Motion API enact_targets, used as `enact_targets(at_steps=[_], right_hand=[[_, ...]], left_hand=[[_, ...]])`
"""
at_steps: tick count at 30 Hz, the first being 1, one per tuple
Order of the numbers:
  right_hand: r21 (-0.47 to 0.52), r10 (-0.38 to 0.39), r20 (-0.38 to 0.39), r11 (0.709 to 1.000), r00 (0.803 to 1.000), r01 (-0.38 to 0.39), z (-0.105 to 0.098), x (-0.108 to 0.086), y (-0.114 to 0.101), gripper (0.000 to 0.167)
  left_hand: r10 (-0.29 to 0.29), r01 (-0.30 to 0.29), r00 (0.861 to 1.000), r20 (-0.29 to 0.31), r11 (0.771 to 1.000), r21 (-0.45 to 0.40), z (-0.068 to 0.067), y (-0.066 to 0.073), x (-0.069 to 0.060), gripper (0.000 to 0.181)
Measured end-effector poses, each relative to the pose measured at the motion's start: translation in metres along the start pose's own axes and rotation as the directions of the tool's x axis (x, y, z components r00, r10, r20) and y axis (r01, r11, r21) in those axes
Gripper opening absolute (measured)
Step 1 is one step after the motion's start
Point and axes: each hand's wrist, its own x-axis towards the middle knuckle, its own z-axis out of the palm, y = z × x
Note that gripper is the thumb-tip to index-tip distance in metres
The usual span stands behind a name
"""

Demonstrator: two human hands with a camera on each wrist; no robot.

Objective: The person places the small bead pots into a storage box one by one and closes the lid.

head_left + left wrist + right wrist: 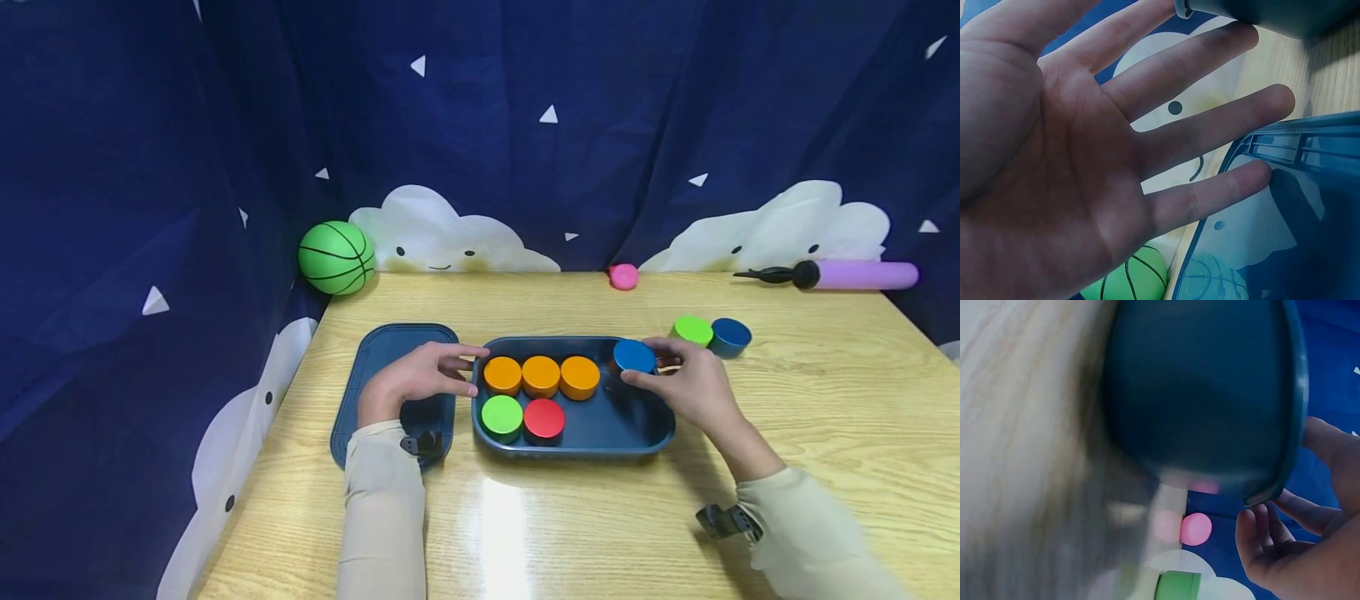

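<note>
On the light wooden table (592, 533), your right hand (697, 383) pinches a round, shiny blue block (632, 356) at the far right corner of the long, dark blue plastic box (585, 452), while your left hand (416, 377), fingers spread apart, is by the box's left end.

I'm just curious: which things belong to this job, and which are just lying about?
Probably the job: container, lid, held blue piece, other blue piece, orange pieces, red piece, green pieces.

Probably just lying about: green ball, pink object, purple pump.
</note>
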Motion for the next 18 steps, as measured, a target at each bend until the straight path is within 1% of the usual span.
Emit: enact_targets(at_steps=[8, 11, 15, 18], right_hand=[[0.0, -0.037, -0.019, 0.999, 0.999, 0.037, 0.01, 0.001, 0.006, 0.06], [-0.007, -0.053, -0.011, 0.999, 0.999, 0.053, 0.013, 0.001, 0.006, 0.06], [-0.044, -0.025, 0.03, 0.999, 0.999, 0.026, 0.017, 0.001, 0.004, 0.062], [-0.093, -0.01, 0.039, 0.996, 0.999, 0.014, 0.02, -0.001, 0.003, 0.064]], left_hand=[[-0.001, 0.001, 1.0, 0.001, 1.0, -0.001, 0.0, -0.001, 0.0, 0.061], [-0.004, 0.004, 1.0, 0.0, 1.0, -0.004, 0.0, -0.001, 0.0, 0.061], [-0.003, 0.003, 1.0, 0.002, 1.0, -0.007, 0.0, -0.001, 0.0, 0.061], [-0.002, 0.002, 1.0, 0.003, 1.0, -0.009, 0.0, -0.001, 0.0, 0.061]])
